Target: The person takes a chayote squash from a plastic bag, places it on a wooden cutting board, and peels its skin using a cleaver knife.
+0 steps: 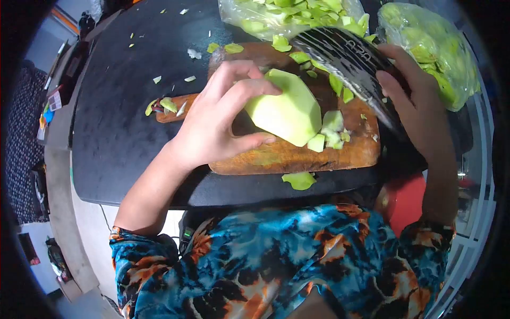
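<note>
Here's the left hand (223,109) curled around the pale green fruit (287,109) over the cutting board (249,165), fingertips on its top, thumb lower. The right hand (422,101) grips the broad knife (345,61) over the board's right side.

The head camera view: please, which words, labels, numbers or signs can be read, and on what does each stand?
None reads with certainty.
Knife: light letters on the dark blade, too blurred to quote.
White label-like patch, at left: too small to tell any print.
</note>
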A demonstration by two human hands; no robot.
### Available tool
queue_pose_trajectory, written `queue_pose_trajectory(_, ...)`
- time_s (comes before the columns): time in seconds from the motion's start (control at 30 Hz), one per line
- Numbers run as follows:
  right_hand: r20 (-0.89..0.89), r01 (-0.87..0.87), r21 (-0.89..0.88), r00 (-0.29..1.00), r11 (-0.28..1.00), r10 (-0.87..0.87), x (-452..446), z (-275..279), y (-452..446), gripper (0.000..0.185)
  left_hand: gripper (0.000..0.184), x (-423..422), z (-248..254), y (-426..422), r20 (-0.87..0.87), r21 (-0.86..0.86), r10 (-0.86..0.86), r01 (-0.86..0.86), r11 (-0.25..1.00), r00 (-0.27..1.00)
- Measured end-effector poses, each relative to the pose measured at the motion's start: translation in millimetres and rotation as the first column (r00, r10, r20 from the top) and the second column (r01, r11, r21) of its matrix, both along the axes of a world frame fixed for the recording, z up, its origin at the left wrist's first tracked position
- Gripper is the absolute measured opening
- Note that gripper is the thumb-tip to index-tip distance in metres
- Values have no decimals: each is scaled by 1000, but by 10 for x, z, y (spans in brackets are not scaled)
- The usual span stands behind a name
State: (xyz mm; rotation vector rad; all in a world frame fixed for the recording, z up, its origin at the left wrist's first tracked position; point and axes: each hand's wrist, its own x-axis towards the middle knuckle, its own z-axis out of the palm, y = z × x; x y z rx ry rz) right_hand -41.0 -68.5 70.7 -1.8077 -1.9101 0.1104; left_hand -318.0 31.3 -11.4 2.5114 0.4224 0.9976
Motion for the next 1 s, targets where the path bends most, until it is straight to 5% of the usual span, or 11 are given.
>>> queue_pose_trajectory(0.17,-113,-98,4,989,995,97,-332,177,-63,30,66,34,10,-2,11,61,15,-16,998,1000)
queue_pose_trajectory(0.37,72,-190,36,980,981,187,-482,232,46,21,67,8,13,-36,3,110,59,-59,992,998)
queue_pose_trajectory(0.53,-115,-124,-34,986,992,119,-697,290,59,17,63,-15,1,-38,-18,105,39,-36,994,999)
queue_pose_trajectory(0.67,-24,-99,-51,995,994,98,-747,351,74,19,62,-25,-3,-35,-29,122,30,-26,992,999)
queue_pose_trajectory(0.83,372,-220,174,917,960,142,-585,302,110,24,62,-29,-18,-21,-22,138,23,-19,990,999)
queue_pose_trajectory(1.0,342,-199,109,928,974,151,-606,346,131,25,63,-31,-25,-6,-12,156,23,-21,988,1000)
